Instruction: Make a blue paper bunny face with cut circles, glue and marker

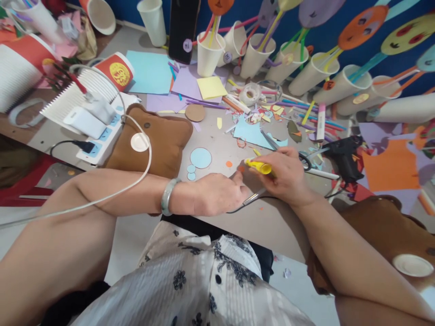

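My right hand (283, 174) is closed round a yellow marker (260, 166), whose end points left over the table. My left hand (220, 194) rests on the table just left of it, fingers bent, with the fingertips beside a small orange paper circle (241, 169). What the left fingers hold, if anything, is too small to make out. Another orange circle (229, 164) lies a little to the left. Further left are a large light-blue paper circle (200, 158) and smaller blue circles (191, 172). Scissors (272, 141) lie beyond my right hand.
White cups (210, 56) with paper faces on straws line the back. A brown cushion (156, 140) and power strip (98, 145) are at left, with a white cable across my left arm. A black glue gun (346, 158), orange paper (390, 165) and scraps lie at right.
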{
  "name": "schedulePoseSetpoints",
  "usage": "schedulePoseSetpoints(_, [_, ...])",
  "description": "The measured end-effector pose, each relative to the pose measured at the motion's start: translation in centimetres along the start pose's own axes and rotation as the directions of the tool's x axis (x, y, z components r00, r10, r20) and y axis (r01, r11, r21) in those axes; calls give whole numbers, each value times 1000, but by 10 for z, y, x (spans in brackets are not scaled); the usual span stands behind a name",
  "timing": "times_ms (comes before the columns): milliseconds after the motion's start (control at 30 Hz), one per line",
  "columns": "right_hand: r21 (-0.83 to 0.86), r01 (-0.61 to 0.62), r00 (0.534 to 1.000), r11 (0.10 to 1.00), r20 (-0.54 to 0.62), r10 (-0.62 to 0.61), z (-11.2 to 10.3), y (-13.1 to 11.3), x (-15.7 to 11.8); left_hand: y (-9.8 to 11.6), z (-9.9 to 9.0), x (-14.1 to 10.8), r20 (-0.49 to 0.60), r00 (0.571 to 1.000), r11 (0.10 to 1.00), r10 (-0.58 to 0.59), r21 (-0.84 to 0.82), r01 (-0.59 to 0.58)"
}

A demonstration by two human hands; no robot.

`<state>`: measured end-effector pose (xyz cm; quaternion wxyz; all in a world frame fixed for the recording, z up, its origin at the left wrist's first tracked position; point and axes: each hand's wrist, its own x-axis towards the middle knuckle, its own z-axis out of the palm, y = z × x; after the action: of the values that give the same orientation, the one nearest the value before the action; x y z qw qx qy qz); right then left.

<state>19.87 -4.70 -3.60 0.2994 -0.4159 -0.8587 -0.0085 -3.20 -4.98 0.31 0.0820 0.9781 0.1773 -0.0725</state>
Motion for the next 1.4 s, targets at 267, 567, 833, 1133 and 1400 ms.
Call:
schedulePoseSetpoints(267, [389, -425, 853, 817, -129, 505, 7, 0, -4, 5, 9, -2, -86, 996, 988, 25, 153, -12])
schedulePoseSetpoints(567, [171, -295, 954, 940, 5, 299, 8, -22, 12, 11, 9, -5, -102, 989, 972, -109, 198, 127])
schedulePoseSetpoints(833, [136, -208, 976, 969, 100, 195, 16, -23, 16, 11, -6, -5, 57, 989, 977, -136, 175, 124])
schedulePoseSetpoints(1133, [33, -101, 981, 994, 168, 94, 19, -19, 16, 10, -5, -5, 82, 989, 983, -124, 145, 112])
schedulePoseSetpoints(1400, [-87, -58, 992, 995, 110, 67, 26, -18, 15, 10, -6, -4, 93, 984, 984, -149, 112, 139])
